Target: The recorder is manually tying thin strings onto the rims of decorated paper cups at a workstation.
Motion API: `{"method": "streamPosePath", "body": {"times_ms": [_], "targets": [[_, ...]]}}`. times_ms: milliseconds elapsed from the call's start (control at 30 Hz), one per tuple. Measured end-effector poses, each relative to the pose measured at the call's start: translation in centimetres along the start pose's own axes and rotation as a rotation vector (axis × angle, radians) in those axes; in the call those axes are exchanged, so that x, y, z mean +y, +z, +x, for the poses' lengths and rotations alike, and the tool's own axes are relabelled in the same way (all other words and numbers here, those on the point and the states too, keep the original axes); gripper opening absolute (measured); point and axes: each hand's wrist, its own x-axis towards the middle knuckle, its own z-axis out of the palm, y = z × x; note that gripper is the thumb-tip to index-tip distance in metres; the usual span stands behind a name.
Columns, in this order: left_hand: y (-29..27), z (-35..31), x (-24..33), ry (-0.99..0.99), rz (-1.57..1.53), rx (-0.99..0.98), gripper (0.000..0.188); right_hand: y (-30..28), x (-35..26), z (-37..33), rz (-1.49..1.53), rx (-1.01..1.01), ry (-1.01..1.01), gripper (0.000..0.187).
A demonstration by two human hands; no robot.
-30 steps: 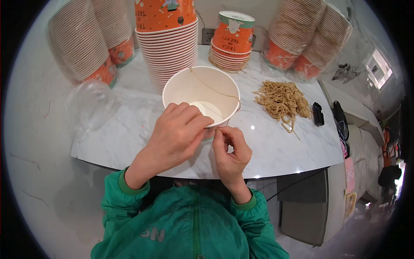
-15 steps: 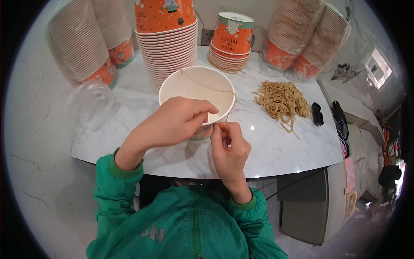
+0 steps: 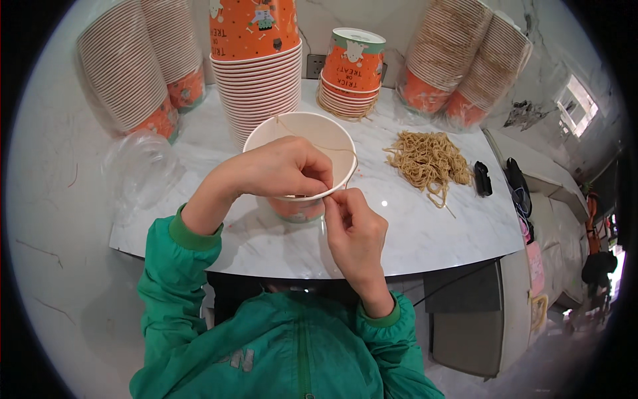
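Note paper bucket (image 3: 292,211) mouth up over counter (image 3: 425,233), with axis near upright, directly ahead, reached inside its near rim by curled left hand (image 3: 282,166) of uncertain hold, and just outside by right hand (image 3: 357,226), apparently pinching cord (image 3: 339,151).

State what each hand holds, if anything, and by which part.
The left hand dips inside the bucket, at its near rim; the right hand seems to pinch just outside, possibly the string. What either grips cannot be told.

Backs onto a pale, veined wall (image 3: 389,14); opens at right toward a grey sofa (image 3: 550,229) (out near the view's rim); catches light on a marbled tabletop (image 3: 432,236).
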Motion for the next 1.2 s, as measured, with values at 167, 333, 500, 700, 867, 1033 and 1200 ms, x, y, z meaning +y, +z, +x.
{"method": "streamPosePath", "body": {"times_ms": [167,333,500,700,867,1033,1200], "targets": [[0.0,0.4,-0.3,0.062,0.076,-0.005,0.014,-0.2,0.1,0.1,-0.02,-0.053,0.058,0.01],[-0.2,0.6,-1.0,0.06,0.077,-0.034,0.013,-0.8,0.2,0.4,0.09,-0.143,0.167,0.015],[-0.4,-0.5,-1.3,0.063,0.217,0.135,0.012,-1.8,-0.1,0.2,-0.065,-0.286,0.163,0.03],[-0.4,-3.3,-0.1,-0.038,0.288,0.438,0.013,-1.4,1.7,0.8,-0.329,-0.143,-0.281,0.044],[3.7,-7.4,3.2,-0.066,0.279,0.8,0.006,-1.6,1.2,0.6,-0.211,-0.1,-0.321,0.042],[10.7,-10.1,2.9,-0.037,0.031,0.871,0.008,-0.9,0.5,-0.8,0.126,-0.18,-0.174,0.029],[15.3,-8.3,-0.3,-0.026,-0.209,0.997,0.006,-0.1,-0.6,-2.0,0.293,-0.245,-0.051,0.029]]}}
